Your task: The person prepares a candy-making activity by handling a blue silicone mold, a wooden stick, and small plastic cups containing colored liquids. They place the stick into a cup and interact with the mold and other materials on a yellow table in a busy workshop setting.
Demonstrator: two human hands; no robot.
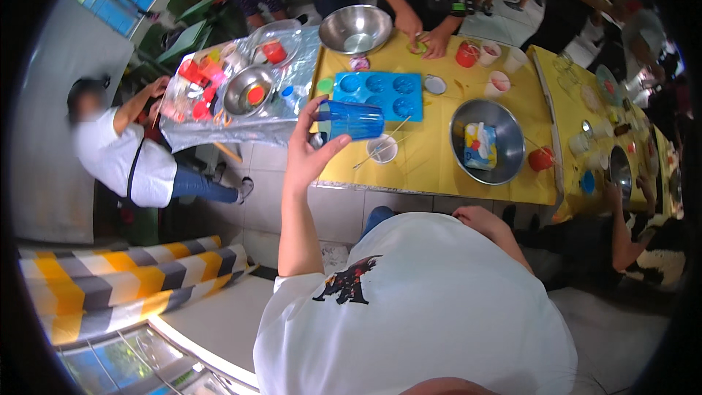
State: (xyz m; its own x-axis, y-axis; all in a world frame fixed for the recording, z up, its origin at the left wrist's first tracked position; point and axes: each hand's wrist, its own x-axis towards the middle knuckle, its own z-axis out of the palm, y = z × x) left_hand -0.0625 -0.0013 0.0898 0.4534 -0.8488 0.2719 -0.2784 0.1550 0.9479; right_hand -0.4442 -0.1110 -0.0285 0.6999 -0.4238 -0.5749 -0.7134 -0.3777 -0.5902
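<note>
My left hand (310, 155) is raised over the near edge of the yellow-covered table. Its thumb and fingers are closed around a transparent blue plastic cup (355, 120), tilted on its side. Behind the cup lies a blue mold (362, 99) with round cavities, partly hidden by it. Just below the cup stands a small white cup (382, 149), with thin sticks across it. Low beside my body, my right hand (474, 216) is partly covered by my white shirt. How its fingers are held is unclear.
A steel bowl (515, 165) holding a packet (480, 146) stands right of the mold, with a red cup (541, 159) beside it. Another steel bowl (355, 42) is at the far edge, near a co-worker's hands (431, 40). A foil-covered table (241, 126) adjoins on the left.
</note>
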